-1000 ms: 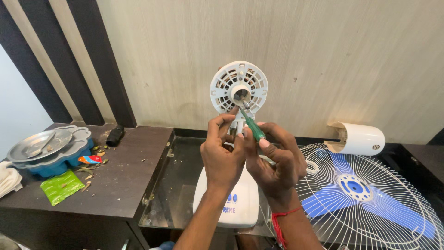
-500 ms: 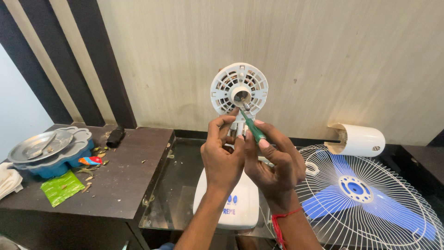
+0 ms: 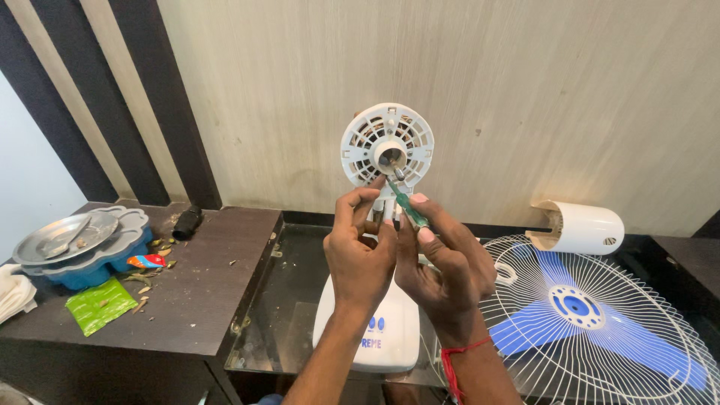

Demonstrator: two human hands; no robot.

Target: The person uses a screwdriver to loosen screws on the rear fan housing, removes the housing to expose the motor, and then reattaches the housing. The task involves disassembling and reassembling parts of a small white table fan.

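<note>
Fan motor housing (image 3: 387, 145) stands upright above the white base (image 3: 367, 322). Right hand (image 3: 442, 262) grips a green screwdriver (image 3: 406, 202) at its front; left hand (image 3: 360, 251) pinches the neck. Grille (image 3: 592, 315) already lies off, right.

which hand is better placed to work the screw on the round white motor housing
Right: the right hand already holds the green screwdriver, its tip at the motor housing. The left hand only steadies the neck below.

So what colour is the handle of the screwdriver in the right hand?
Translucent green; the screwdriver shows best in the head view, pinched in the right hand.
</note>
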